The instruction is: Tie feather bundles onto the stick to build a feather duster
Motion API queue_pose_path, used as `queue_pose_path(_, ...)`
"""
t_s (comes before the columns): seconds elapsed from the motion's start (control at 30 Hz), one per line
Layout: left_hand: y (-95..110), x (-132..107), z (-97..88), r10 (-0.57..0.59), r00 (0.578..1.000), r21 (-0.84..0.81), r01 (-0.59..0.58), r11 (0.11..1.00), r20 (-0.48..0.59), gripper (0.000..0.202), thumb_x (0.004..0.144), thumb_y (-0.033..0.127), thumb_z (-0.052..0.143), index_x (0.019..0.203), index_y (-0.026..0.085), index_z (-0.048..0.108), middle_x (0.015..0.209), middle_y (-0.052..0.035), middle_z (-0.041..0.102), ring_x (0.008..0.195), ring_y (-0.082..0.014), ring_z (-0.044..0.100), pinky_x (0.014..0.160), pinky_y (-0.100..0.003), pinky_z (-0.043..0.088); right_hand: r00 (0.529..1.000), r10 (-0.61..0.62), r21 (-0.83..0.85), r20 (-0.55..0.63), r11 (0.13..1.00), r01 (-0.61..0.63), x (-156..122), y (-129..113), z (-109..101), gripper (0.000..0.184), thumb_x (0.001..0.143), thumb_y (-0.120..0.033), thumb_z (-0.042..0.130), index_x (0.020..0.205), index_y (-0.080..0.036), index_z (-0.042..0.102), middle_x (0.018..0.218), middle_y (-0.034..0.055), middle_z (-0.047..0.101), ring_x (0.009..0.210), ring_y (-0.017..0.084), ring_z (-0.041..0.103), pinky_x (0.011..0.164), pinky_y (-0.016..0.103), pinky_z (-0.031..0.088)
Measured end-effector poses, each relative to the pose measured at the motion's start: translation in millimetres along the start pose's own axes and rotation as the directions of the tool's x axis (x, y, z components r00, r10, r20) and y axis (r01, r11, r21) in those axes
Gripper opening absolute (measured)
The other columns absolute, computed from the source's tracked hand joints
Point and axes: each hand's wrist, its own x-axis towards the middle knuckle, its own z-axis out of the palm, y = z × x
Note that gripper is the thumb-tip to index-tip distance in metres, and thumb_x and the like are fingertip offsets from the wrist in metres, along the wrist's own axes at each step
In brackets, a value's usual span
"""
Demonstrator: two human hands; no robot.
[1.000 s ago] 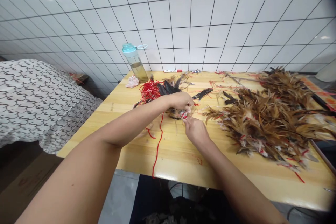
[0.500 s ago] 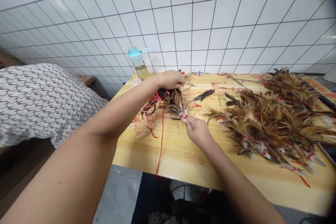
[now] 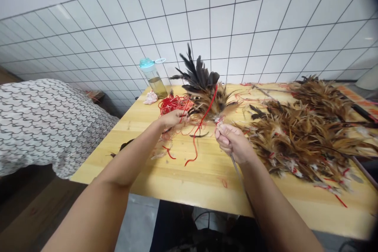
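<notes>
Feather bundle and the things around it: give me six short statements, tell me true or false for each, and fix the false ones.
1. The bottle has a turquoise cap. True.
2. The right hand holds the bottle. False: it holds the feather bundle near its base.
3. The large feather pile lies to the right of the feather bundle. True.
4. The bottle stands to the right of the feather bundle. False: it stands to the left.
5. The left hand is next to the tangle of red cord. True.
6. The feather bundle's black feathers are at the end nearest the right hand. False: they are at the far end.
</notes>
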Motion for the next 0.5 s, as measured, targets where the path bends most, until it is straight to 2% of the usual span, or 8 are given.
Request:
queue_pose_path(0.07,-6,-2,0.0,-0.056,0.998,-0.112,0.052,0.992,-0.026,0.041,0.075,0.05,0.07,0.069,0.013,0.053,0.059,0.0029,0.052,0.05,-0.0062,0.045,0.049,-0.019,0.036,0.999,-0.021,0.017,-0.03,1.0,0.022,3,0,-6,0.038,0.071,-0.05,0.075,0.069,-0.016,0.057,0.046,-0.0099,0.035,0.036,0.001,0.015,0.033,0.016,0.008)
queue_pose_path(0.17,-13,-17,-14.2,-0.175,0.984,-0.212,0.172,0.962,0.004,0.04,0.074,0.051,0.07,0.071,0.017,0.05,0.05,0.007,0.042,0.039,-0.0046,0.034,0.042,-0.018,0.027,0.999,-0.022,0.04,-0.028,0.999,0.023,5,0,-11,0.038,0.072,-0.05,0.075,0.069,-0.016,0.057,0.047,-0.0097,0.035,0.036,0.001,0.014,0.032,0.015,0.009)
queue_pose_path(0.23,-18,-32,-26.8,-0.2,0.979,-0.24,0.205,0.949,0.045,0.042,0.072,0.054,0.071,0.071,0.017,0.05,0.05,0.0058,0.044,0.04,-0.0062,0.037,0.042,-0.019,0.029,0.999,-0.033,0.083,-0.033,0.996,0.035,4,-3,-15,0.037,0.073,-0.048,0.075,0.07,-0.016,0.058,0.047,-0.0102,0.034,0.036,0.001,0.012,0.031,0.015,0.009)
queue_pose_path(0.3,-24,-50,-38.4,-0.181,0.983,-0.237,0.18,0.955,0.02,0.045,0.069,0.055,0.074,0.068,0.016,0.052,0.055,0.0027,0.05,0.047,-0.0072,0.042,0.047,-0.02,0.033,0.995,-0.081,0.14,-0.065,0.986,0.09,2,-9,-23,0.034,0.075,-0.046,0.075,0.07,-0.017,0.058,0.047,-0.0108,0.03,0.036,0.002,0.009,0.031,0.014,0.01)
queue_pose_path(0.4,-35,-82,-53.9,-0.224,0.964,-0.161,0.201,0.966,-0.141,0.044,0.07,0.054,0.073,0.065,0.015,0.054,0.054,0.0044,0.046,0.05,-0.0053,0.035,0.048,-0.017,0.028,0.974,-0.182,0.22,-0.137,0.953,0.209,-2,-21,-37,0.032,0.076,-0.043,0.075,0.069,-0.017,0.058,0.048,-0.0113,0.023,0.038,0.003,0.007,0.03,0.013,0.012)
queue_pose_path(0.5,-45,-120,-66.5,-0.238,0.931,-0.153,0.202,0.967,-0.278,0.038,0.076,0.052,0.067,0.069,0.016,0.058,0.06,0.0052,0.049,0.057,-0.0052,0.037,0.054,-0.015,0.03,0.956,-0.226,0.27,-0.185,0.924,0.271,-6,-31,-48,0.03,0.078,-0.039,0.074,0.069,-0.016,0.058,0.048,-0.0113,0.022,0.038,0.002,0.008,0.03,0.012,0.013)
